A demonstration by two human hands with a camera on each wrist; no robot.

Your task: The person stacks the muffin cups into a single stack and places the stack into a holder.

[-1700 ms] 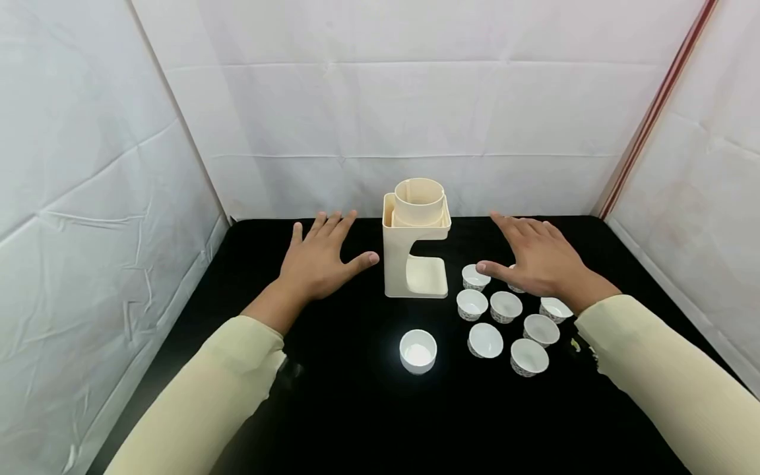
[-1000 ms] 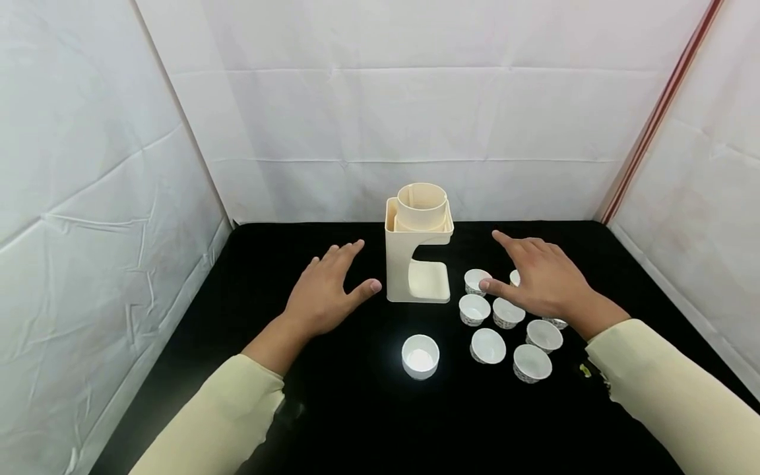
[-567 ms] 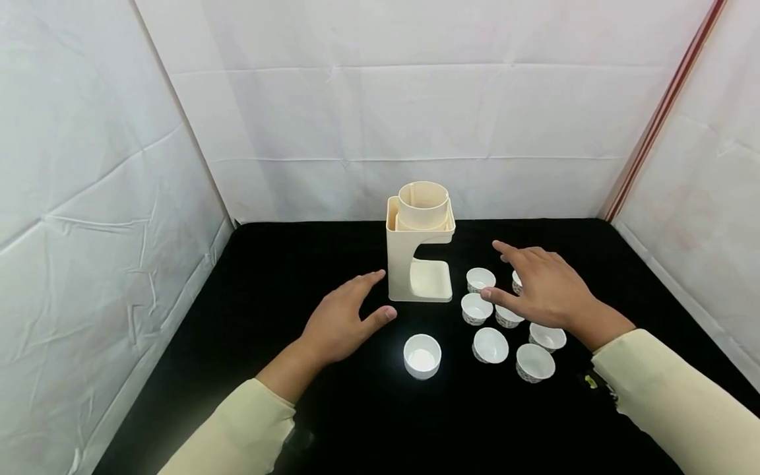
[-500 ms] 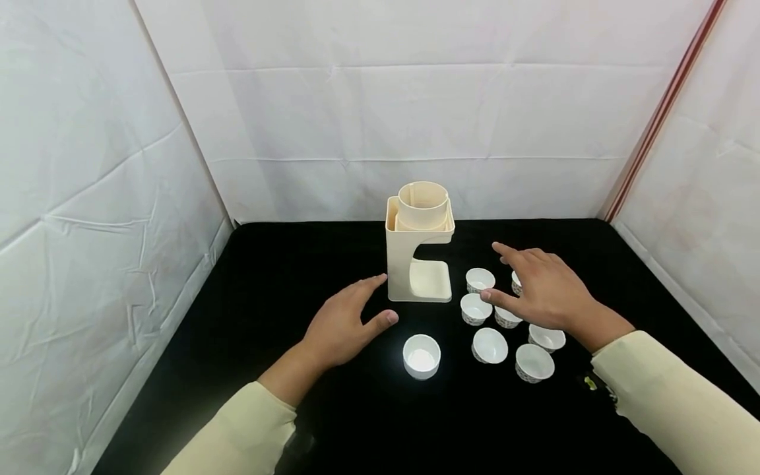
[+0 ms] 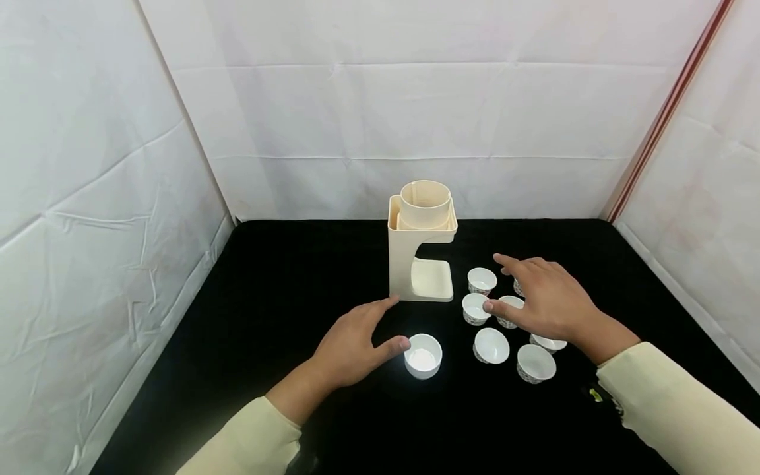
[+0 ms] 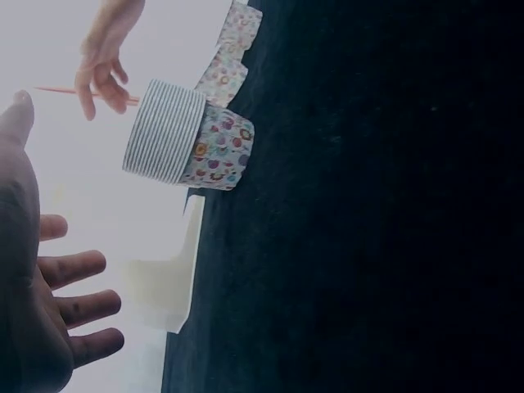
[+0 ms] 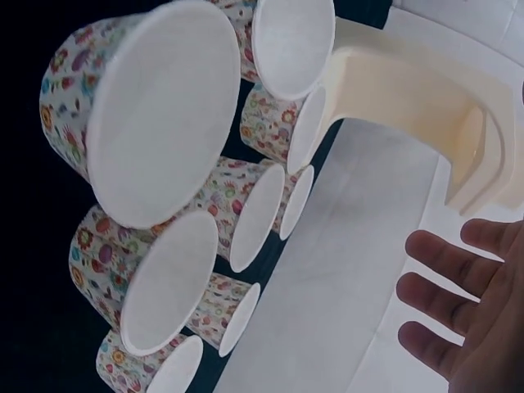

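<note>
Black tabletop (image 5: 285, 277) lies bare leftward; both hands spread, holding nothing, left hand (image 5: 350, 343) beside lone cup (image 5: 423, 355).

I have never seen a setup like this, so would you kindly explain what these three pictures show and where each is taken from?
No machine here: a person works with two bare hands. The wide picture comes from a camera on the head; the other two come from cameras on each wrist, hence the odd tilted angles. On a black table stands a cream plastic stand with a round tube on top. The left hand is open, its thumb next to a lone stack of paper cups; actual contact is unclear. The right hand hovers open over a cluster of flowered cups. Neither hand holds anything.
</note>
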